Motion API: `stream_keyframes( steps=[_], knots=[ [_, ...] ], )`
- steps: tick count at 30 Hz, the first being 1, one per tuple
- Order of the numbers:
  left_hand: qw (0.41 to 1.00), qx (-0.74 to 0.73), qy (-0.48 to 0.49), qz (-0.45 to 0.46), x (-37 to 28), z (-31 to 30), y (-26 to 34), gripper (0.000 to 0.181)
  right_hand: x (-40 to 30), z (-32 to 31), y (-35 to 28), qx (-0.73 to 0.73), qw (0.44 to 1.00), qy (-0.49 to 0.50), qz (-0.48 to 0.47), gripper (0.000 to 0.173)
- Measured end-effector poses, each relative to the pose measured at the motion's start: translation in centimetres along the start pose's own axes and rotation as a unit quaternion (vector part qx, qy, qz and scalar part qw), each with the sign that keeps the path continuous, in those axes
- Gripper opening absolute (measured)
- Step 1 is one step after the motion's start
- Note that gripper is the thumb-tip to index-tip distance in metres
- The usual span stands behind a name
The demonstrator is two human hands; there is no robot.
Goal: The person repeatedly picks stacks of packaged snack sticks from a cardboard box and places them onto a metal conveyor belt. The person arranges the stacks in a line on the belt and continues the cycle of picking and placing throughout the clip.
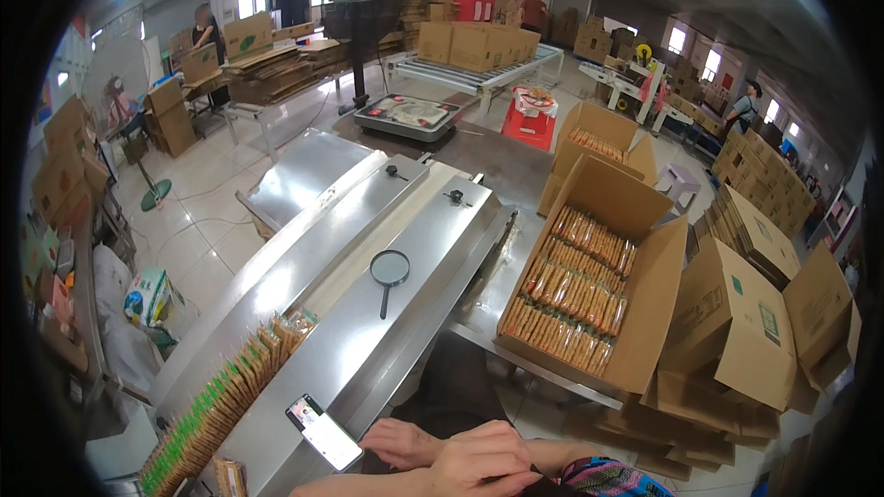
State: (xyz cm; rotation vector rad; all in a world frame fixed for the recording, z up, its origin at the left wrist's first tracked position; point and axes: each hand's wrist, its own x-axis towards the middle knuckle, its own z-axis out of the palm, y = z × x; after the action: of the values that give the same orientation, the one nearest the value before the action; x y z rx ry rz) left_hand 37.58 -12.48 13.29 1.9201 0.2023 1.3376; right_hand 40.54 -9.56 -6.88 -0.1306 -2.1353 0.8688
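Observation:
My forearms cross low in the picture. My left hand (483,457), coming from the left, lies over my right wrist with its fingers close together. From the right, my right hand (400,443) reaches past it, curled fingers beside the edge of a lit smartphone (324,432). The phone rests on a sloping steel machine panel (276,421). A black-handled magnifying glass (389,269) lies higher on this metal. In the channel to the left stands a long row of packaged crackers or biscuits (224,400), many with green wrapper parts. Neither hand visibly grips an object; some fingertips are hidden.
An open carton (663,317) packed with rows of wrapped biscuits stands at right, near flattened cartons (749,241). A platform scale (407,116) and roller conveyor (476,72) are beyond. Several people are in the background. A fan base (156,195) stands left, near cables on the floor.

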Motion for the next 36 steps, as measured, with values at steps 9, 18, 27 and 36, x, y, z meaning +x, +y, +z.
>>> stream_keyframes(
  steps=[9,18,27,36],
  knots=[
    [0.996,-0.037,-0.006,-0.079,-0.7,-0.1,-0.2,0.004,-0.1,1.3,-0.7,0.029,0.998,-0.023,0.041,0.03],
    [0.997,-0.021,-0.037,-0.07,0.0,0.9,-1.0,0.015,-0.6,1.3,-0.5,0.059,0.995,-0.001,0.086,0.03],
    [0.998,-0.004,-0.04,-0.047,0.9,1.1,-1.3,0.016,-0.1,0.9,-0.1,0.062,0.992,0.01,0.108,0.035],
    [0.998,-0.05,-0.027,-0.005,1.6,1.8,-1.2,0.017,-0.1,1.9,-0.2,0.054,0.994,-0.014,0.095,0.032]
  ],
)
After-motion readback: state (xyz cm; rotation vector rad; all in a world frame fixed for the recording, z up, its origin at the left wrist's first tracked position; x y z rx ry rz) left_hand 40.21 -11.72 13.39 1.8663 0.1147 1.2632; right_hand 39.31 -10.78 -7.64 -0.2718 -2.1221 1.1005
